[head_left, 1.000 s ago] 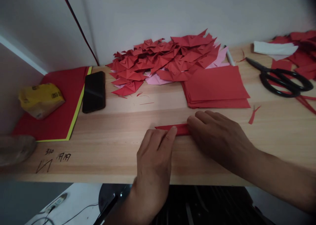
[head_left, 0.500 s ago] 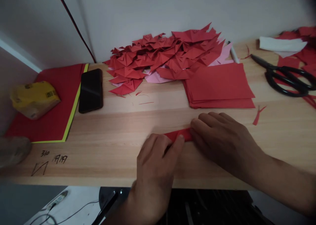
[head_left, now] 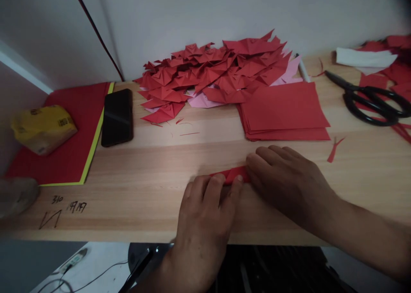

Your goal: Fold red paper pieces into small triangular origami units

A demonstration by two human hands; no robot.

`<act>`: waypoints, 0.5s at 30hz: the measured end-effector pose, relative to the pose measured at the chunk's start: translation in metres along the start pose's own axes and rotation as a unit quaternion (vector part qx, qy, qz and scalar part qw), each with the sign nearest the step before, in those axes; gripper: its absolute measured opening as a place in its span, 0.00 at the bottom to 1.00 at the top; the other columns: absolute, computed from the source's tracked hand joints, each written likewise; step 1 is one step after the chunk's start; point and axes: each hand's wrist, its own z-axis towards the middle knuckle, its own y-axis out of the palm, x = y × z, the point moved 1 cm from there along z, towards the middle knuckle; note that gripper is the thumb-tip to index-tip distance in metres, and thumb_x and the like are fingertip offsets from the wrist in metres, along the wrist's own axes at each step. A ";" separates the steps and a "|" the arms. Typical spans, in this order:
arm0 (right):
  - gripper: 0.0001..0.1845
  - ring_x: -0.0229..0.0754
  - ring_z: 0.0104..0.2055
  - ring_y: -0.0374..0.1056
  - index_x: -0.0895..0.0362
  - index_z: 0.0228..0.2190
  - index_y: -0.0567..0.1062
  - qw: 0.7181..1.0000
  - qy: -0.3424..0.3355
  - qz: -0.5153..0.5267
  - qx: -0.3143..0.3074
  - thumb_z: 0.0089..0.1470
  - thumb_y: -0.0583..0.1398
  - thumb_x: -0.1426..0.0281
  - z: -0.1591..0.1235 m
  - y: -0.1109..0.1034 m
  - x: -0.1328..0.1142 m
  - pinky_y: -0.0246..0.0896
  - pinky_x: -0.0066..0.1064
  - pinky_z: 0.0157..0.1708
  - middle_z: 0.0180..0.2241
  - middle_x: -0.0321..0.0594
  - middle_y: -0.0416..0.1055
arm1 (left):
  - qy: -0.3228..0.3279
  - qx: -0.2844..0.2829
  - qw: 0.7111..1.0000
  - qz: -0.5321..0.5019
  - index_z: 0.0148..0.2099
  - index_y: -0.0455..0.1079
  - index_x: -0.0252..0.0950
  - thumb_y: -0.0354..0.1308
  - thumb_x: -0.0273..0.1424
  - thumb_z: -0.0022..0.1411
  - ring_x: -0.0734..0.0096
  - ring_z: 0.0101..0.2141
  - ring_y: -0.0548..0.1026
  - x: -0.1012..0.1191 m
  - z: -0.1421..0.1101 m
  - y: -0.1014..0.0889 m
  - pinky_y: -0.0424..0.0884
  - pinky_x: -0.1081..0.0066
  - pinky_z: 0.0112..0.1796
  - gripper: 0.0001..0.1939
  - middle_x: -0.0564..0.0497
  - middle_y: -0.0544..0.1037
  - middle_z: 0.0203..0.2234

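A narrow strip of folded red paper [head_left: 231,175] lies flat on the table near its front edge. My left hand [head_left: 205,222] grips its left part, the fingers along the far side and the thumb on the near edge. Curled fingers of my right hand [head_left: 287,183] press on the strip's right end and cover it. Just beyond my right hand lies a stack of red paper sheets [head_left: 285,106]. Behind that, against the wall, is a heap of folded red paper pieces [head_left: 212,72] with some pink ones among them.
Black-handled scissors [head_left: 369,100] and a white folded piece [head_left: 366,58] lie at the right, by more red paper. At the left are a black phone [head_left: 117,117] and a yellow packet [head_left: 43,128] on large red sheets [head_left: 75,156]. Small red scraps [head_left: 334,151] lie about.
My left hand's fingers have shifted and spread slightly over the folded paper, the thumb sliding a little right. My right hand stays almost in place on its end.
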 end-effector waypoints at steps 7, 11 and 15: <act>0.11 0.45 0.28 0.61 0.55 0.24 0.67 1.000 0.004 -0.006 -0.009 0.56 0.55 0.79 0.000 0.001 0.000 0.51 0.35 0.31 0.23 0.39 0.66 | 0.020 0.002 0.998 0.063 0.55 0.72 0.38 0.57 0.22 0.62 0.60 0.40 0.69 0.000 -0.001 0.002 0.73 0.60 0.38 0.19 0.43 0.74 0.42; 0.11 0.44 0.28 0.61 0.55 0.24 0.68 1.000 0.006 -0.008 -0.010 0.56 0.54 0.78 0.000 0.000 0.000 0.51 0.35 0.31 0.24 0.39 0.66 | 0.028 0.004 0.997 0.066 0.55 0.71 0.37 0.56 0.23 0.63 0.59 0.41 0.70 0.001 -0.001 -0.001 0.73 0.59 0.39 0.18 0.41 0.74 0.47; 0.11 0.45 0.27 0.62 0.55 0.24 0.68 1.000 0.009 -0.019 -0.015 0.55 0.55 0.79 0.001 -0.001 -0.003 0.52 0.35 0.31 0.23 0.39 0.66 | 0.039 -0.095 0.993 0.060 0.61 0.66 0.34 0.57 0.22 0.62 0.53 0.49 0.69 0.000 -0.001 -0.006 0.71 0.53 0.46 0.24 0.42 0.71 0.57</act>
